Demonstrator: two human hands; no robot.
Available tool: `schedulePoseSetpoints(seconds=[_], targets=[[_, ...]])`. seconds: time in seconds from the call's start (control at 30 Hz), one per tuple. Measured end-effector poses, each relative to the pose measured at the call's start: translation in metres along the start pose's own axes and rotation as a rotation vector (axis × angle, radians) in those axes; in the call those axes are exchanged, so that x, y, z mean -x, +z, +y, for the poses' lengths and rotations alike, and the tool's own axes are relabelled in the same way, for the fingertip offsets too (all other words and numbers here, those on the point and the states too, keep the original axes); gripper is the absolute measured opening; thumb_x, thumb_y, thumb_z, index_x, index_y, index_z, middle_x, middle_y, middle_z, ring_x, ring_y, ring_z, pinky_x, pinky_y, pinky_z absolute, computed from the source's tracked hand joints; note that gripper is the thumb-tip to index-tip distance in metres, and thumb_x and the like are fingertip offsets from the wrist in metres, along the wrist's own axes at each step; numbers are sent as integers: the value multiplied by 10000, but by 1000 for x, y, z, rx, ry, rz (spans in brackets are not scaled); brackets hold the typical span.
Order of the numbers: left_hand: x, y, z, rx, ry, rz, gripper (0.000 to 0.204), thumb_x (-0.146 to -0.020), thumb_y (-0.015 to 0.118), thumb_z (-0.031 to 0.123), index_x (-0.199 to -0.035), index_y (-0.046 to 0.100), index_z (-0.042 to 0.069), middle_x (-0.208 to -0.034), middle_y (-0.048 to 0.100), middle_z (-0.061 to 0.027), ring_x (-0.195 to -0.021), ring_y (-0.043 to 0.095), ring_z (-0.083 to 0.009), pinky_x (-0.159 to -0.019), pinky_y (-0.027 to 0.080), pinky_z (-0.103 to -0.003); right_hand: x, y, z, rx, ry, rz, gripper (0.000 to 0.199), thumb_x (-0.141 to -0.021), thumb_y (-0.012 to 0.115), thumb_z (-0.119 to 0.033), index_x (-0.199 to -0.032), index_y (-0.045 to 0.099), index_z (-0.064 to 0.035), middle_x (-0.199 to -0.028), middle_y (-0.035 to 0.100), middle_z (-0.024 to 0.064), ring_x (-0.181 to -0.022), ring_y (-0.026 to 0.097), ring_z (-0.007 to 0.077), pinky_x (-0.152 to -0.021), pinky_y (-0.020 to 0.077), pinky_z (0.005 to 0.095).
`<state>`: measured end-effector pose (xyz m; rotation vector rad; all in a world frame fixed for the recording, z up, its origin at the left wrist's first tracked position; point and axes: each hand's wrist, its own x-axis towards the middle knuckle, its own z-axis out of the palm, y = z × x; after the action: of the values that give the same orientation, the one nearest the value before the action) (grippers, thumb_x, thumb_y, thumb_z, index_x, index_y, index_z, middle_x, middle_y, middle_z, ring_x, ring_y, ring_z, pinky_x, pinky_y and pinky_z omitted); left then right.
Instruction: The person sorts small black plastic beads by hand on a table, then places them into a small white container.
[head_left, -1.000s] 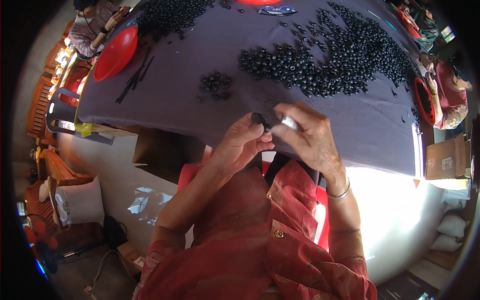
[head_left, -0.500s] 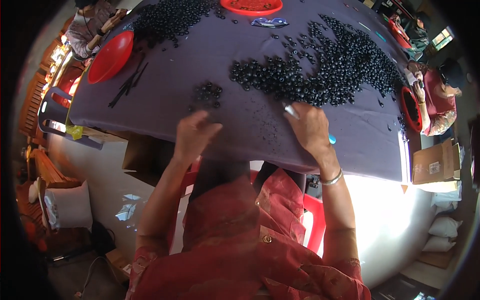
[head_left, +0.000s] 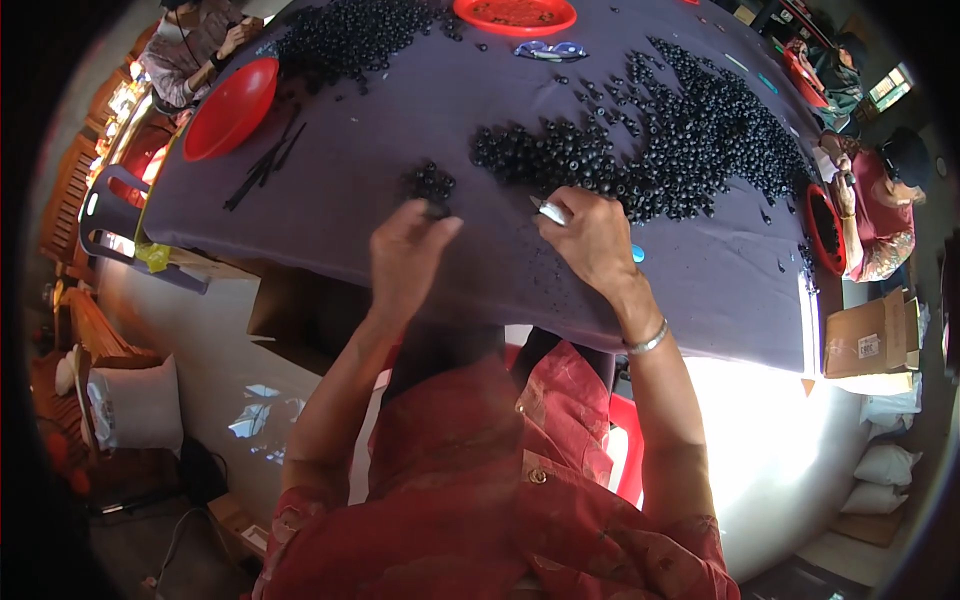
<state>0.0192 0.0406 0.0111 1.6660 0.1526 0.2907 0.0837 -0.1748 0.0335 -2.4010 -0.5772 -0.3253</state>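
A person in a red shirt leans over a table draped in dark cloth, the left hand reaching with loosely curled fingers, gripping nothing visible, toward a small cluster of black beads just beyond the fingertips, apparently set apart from the main heap. The right hand rests palm-down at the near edge of the large spread of black beads, its fingers pinching a small silvery tool that points into the pile
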Motion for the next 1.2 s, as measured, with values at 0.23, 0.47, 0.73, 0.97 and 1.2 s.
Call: schedulePoseSetpoints(seconds=[0.23,0.47,0.73,0.97,1.2], targets=[[26,34,9,574,-321,-361,128,-820,694,75,-919,613,66,-793,646,-10,-705,591,-70,-607,487,-217,43,-13,-43,-277,-123,-7,167,-670,720,-37,-811,631,-31,-731,605,89,-623,617,199,-569,482,302],[33,27,8,796,-455,-574,84,-879,618,57,-956,587,65,-875,652,-45,-740,612,-96,-661,516,-245,54,-12,-37,-641,-162,-46,213,-677,763,10,-865,667,-22,-737,592,45,-651,593,143,-591,477,262],[41,29,8,813,-453,-558,112,-918,577,93,-1017,543,53,-870,618,-38,-766,629,-127,-718,549,-279,59,-17,-39,-581,-131,-62,225,-666,786,-12,-862,675,-22,-738,589,35,-639,574,125,-568,461,258],[40,26,7,856,-393,-651,149,-896,609,103,-1021,545,53,-890,606,-42,-776,613,-130,-713,537,-293,56,-23,-37,-705,-90,-222,143,-743,750,-18,-865,677,-4,-745,603,33,-662,566,97,-584,448,238],[42,32,9,1009,-454,-684,156,-892,622,129,-1012,537,76,-865,588,-19,-767,518,-108,-707,456,-285,52,-27,-39,-779,-55,-234,124,-802,714,-73,-890,670,2,-746,603,48,-678,568,115,-612,451,249]])
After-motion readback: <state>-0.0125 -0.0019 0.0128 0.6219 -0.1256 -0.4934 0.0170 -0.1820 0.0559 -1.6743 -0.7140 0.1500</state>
